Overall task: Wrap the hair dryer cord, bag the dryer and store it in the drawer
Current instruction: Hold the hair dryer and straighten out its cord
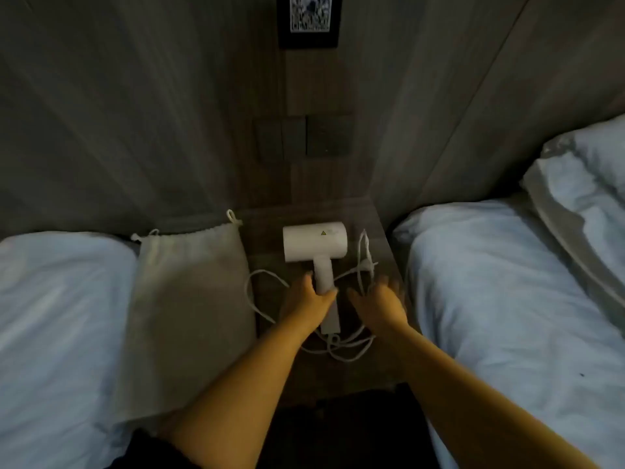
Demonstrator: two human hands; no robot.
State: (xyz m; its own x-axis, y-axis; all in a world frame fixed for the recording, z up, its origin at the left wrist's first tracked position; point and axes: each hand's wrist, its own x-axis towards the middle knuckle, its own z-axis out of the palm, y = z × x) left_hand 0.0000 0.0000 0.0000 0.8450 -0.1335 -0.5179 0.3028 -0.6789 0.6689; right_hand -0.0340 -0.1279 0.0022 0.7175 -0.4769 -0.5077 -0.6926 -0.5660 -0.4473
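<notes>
A white hair dryer (315,242) lies on the dark wooden nightstand (368,218) between two beds, barrel toward the wall. My left hand (306,301) grips its handle. The white cord (257,299) trails loose around the handle in loops, left and below. My right hand (380,301) is over the cord's right-hand loop near the plug (367,265), fingers spread and blurred; whether it holds the cord is unclear. A beige drawstring bag (189,299) lies flat to the left of the dryer, half on the bed edge.
White-sheeted beds flank the nightstand, the left bed (57,316) and the right bed (507,299), with a pillow (581,184) at the far right. Dark switch plates (304,135) are on the wood-panelled wall behind. A framed picture (308,18) hangs above.
</notes>
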